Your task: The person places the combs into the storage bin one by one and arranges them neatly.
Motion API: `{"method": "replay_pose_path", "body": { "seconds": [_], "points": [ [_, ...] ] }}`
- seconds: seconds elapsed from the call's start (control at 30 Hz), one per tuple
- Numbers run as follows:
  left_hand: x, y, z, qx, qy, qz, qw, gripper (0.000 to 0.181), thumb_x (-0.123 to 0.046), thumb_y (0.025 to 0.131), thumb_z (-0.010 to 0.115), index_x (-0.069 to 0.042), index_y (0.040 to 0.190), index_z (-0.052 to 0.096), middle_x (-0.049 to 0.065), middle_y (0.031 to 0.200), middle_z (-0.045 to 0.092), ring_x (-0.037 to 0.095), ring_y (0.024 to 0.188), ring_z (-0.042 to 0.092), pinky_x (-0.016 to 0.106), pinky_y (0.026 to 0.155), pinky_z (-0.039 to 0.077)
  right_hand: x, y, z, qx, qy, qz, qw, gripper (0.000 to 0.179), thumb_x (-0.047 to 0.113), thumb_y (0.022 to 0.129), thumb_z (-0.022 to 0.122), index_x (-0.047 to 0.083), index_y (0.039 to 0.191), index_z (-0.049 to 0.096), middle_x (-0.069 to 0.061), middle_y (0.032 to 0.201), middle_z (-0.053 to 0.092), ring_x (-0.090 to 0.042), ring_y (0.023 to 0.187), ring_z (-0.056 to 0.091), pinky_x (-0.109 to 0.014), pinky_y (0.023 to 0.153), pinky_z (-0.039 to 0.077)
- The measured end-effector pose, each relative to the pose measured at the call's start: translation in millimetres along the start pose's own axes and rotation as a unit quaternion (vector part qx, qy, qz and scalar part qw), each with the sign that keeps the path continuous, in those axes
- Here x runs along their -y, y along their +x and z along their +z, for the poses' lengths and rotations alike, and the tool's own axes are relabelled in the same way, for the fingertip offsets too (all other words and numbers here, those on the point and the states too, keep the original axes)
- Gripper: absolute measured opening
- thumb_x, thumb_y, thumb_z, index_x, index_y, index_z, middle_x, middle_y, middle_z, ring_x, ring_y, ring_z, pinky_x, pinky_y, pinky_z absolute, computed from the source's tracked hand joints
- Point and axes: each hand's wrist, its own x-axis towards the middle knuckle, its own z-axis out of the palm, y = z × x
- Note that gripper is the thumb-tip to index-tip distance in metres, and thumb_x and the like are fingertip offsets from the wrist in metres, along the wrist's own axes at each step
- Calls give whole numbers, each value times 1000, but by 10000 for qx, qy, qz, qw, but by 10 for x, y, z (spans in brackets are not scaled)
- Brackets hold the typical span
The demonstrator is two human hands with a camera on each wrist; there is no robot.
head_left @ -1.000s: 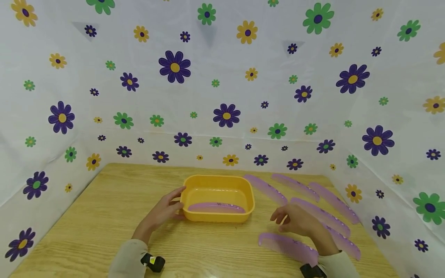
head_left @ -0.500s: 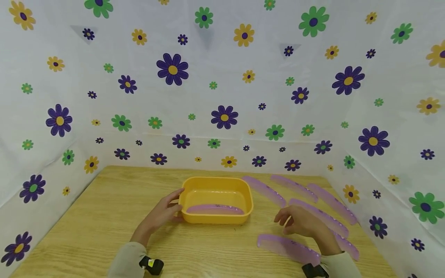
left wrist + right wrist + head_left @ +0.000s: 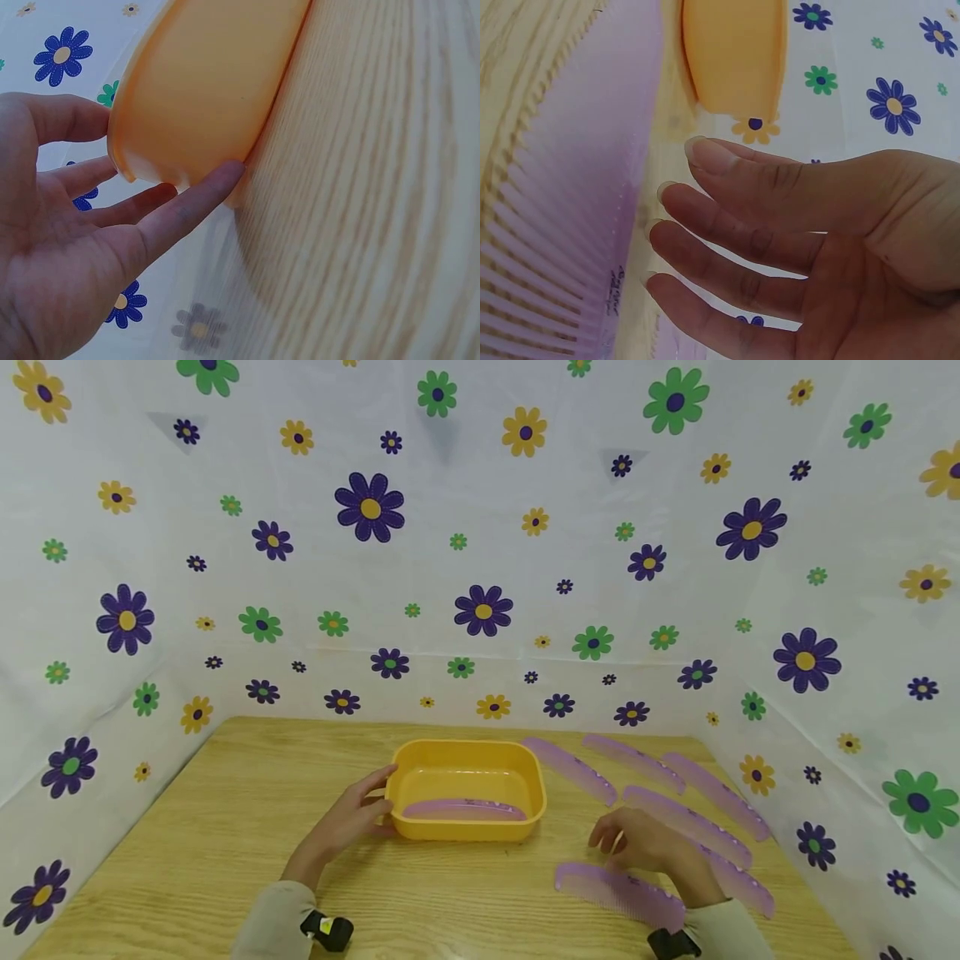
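Note:
A yellow plastic basin (image 3: 468, 832) stands on the table, with a purple comb (image 3: 465, 811) lying inside along its near wall. My left hand (image 3: 348, 814) rests its spread fingers against the basin's left end, some at the rim and one low near the tabletop; the outer wall (image 3: 217, 82) fills the upper part of the left wrist view. My right hand (image 3: 641, 843) hovers just beyond the nearest purple comb (image 3: 618, 893), its fingers loosely bent and holding nothing. In the right wrist view this comb (image 3: 585, 150) lies left of the fingertips, teeth pointing away from the hand.
Several more purple combs lie right of the basin, among them one comb (image 3: 570, 768) close to its right wall and another comb (image 3: 716, 795) at the far right. White flowered cloth (image 3: 480, 560) surrounds the wooden table (image 3: 247, 793) at the back and sides.
My right hand has shifted slightly right and then back toward the nearest comb. My left hand stays against the basin, and the basin and combs stay put.

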Motion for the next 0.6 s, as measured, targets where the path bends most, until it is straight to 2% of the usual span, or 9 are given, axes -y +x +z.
{"method": "replay_pose_path", "body": {
  "seconds": [0.2,0.37,0.6],
  "points": [
    [1,-2,-4,-11,25,-2,10000,65,-7,102,51,-10,163,29,25,160,36,47,137,53,45,91,64,-45,29,75,35,73,94,9999,24,-12,76,73,0,97,73,-11,86,71,-15,78,66,-23,64,57],
    [-5,-9,-8,2,42,25,10000,65,-6,102,51,-9,163,29,26,159,36,48,136,53,45,91,64,-46,34,123,12,156,281,9995,23,-10,77,78,3,95,73,-8,86,69,-15,78,64,-23,62,56],
    [7,-2,-2,-7,112,-17,9999,65,-7,102,52,-10,163,29,25,159,37,45,134,56,44,91,64,-56,55,147,78,198,328,9992,27,-5,73,85,3,96,73,-8,87,67,-15,77,61,-23,60,53]
  ]
}}
